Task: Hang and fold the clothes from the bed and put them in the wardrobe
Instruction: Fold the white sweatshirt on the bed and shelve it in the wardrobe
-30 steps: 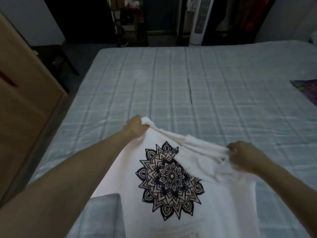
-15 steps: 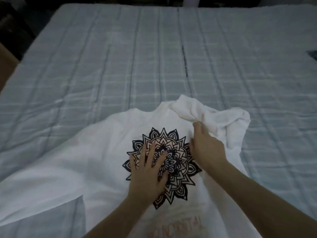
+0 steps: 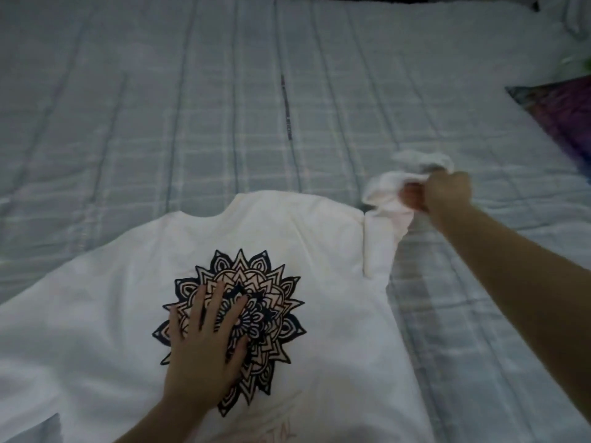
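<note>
A white T-shirt (image 3: 307,238) with a black mandala print (image 3: 256,302) lies spread on the bed, collar pointing away from me. My left hand (image 3: 204,346) presses flat on the print with fingers straight. My right hand (image 3: 444,193) grips the bunched right sleeve (image 3: 383,196) and holds it out to the right, slightly off the bed. The shirt's left sleeve runs off toward the lower left edge.
The bed (image 3: 224,107) is covered with a pale grey-blue checked sheet. A purple patterned cloth (image 3: 563,113) lies at the right edge. A pale pillow or fabric (image 3: 575,24) sits at the far right corner.
The shirt went from held up to laid flat. My left hand stays pressing on the print. My right hand has taken the crumpled sleeve and pulled it outward to the right.
</note>
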